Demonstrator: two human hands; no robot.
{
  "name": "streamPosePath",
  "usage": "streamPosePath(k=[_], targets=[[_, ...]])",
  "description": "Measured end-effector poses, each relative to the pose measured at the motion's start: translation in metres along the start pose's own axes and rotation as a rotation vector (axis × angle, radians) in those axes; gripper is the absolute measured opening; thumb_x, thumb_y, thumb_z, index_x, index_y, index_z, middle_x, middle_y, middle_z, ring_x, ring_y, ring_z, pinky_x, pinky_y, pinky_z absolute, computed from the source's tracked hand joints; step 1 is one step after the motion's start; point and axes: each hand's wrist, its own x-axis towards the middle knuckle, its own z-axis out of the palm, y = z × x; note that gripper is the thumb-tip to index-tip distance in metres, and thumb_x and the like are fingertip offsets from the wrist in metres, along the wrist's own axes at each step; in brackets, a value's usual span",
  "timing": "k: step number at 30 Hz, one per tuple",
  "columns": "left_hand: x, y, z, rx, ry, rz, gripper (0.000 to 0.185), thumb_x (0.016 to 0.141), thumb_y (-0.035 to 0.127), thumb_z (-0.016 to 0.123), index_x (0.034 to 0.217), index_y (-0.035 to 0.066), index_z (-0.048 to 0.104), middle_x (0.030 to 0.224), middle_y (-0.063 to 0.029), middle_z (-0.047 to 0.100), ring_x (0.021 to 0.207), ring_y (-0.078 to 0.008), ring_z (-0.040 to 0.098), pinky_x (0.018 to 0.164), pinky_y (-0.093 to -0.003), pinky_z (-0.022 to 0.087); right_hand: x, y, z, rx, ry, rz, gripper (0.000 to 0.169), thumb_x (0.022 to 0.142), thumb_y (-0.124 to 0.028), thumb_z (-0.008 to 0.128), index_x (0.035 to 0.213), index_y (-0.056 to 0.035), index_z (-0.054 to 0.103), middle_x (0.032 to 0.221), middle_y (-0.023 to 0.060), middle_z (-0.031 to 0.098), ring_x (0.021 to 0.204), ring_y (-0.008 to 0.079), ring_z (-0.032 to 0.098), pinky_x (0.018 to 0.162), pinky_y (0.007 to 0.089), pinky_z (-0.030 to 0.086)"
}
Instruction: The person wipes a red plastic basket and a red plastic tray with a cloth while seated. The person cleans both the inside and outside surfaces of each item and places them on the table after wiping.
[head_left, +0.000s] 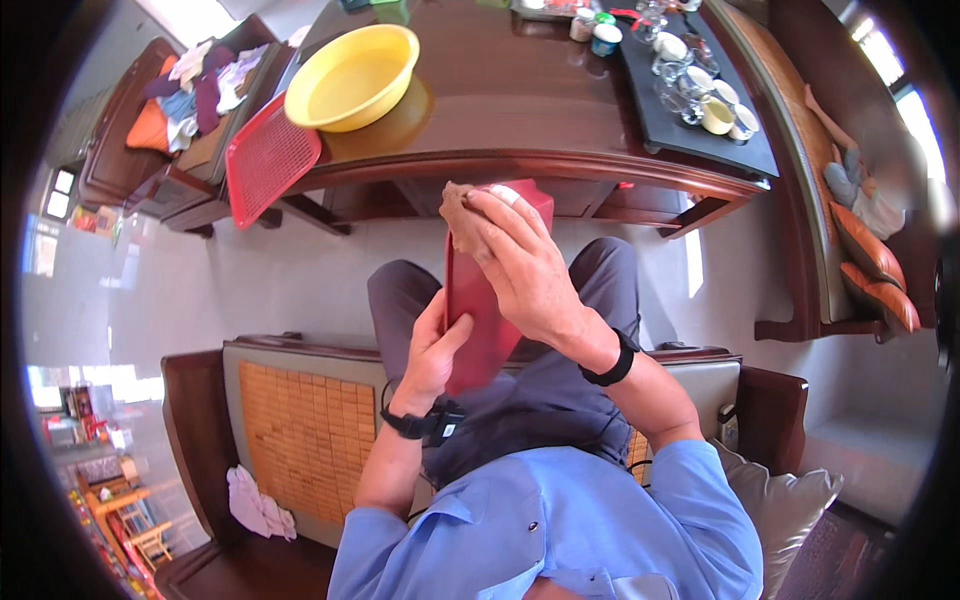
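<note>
A red plastic container (491, 330) is held tilted above my lap, its far end near the table's front edge. My left hand (431, 349) grips its left rim, thumb on the near face and the other fingers hidden behind. A brown cloth (457, 217) lies under the fingertips of my right hand (536, 274), which presses it against the container's upper part. White tape or a bandage wraps one finger of that hand. Both wrists wear black bands.
A yellow basin (352, 79) stands on the wooden table (510, 105), beside a red mesh-bottomed basket (270, 161) overhanging the edge. A black tea tray (652, 112) bears several cups and glasses. At right, a person (862, 184) rests on a bench near orange cushions (870, 240).
</note>
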Motion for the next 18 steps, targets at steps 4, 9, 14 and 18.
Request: streamPosePath(k=[4,9,14,18], targets=[[0.002,0.000,-0.001,-0.054,0.011,0.012,0.056,0.109,0.013,0.062,0.160,0.000,0.043,0.153,-0.0062,0.056,0.139,-0.0135,0.052,0.119,-0.0312,0.041,-0.010,-0.006,0.011,-0.178,-0.115,-0.118,0.056,0.082,-0.001,0.064,0.137,0.0099,0.064,0.151,0.0213,0.058,0.146,0.0399,0.048,0.125,0.0496,0.038],[-0.003,-0.008,-0.008,-0.338,0.071,0.026,0.063,0.116,0.040,0.048,0.165,0.003,0.034,0.162,-0.0079,0.048,0.146,-0.0182,0.049,0.122,-0.0334,0.039,-0.039,-0.018,0.025,-0.030,-0.252,-0.121,0.050,0.087,-0.005,0.063,0.135,0.0076,0.066,0.148,0.0194,0.060,0.146,0.0368,0.051,0.127,0.0504,0.037],[0.004,-0.016,-0.012,-0.370,0.293,0.023,0.053,0.117,0.047,0.042,0.138,0.004,0.063,0.128,-0.0126,0.072,0.119,-0.0241,0.069,0.107,-0.0392,0.053,-0.061,-0.036,0.023,-0.007,-0.366,-0.147,0.048,0.086,-0.006,0.065,0.131,0.0066,0.069,0.150,0.0175,0.060,0.147,0.0344,0.050,0.127,0.0503,0.037],[0.006,0.003,0.001,-0.476,0.272,-0.039,0.051,0.116,0.046,0.045,0.140,0.004,0.062,0.129,-0.0135,0.073,0.112,-0.0251,0.072,0.101,-0.0402,0.058,-0.074,-0.038,0.017,0.030,-0.381,-0.204,0.046,0.082,-0.006,0.069,0.126,0.0070,0.071,0.147,0.0177,0.060,0.146,0.0356,0.051,0.125,0.0523,0.039]])
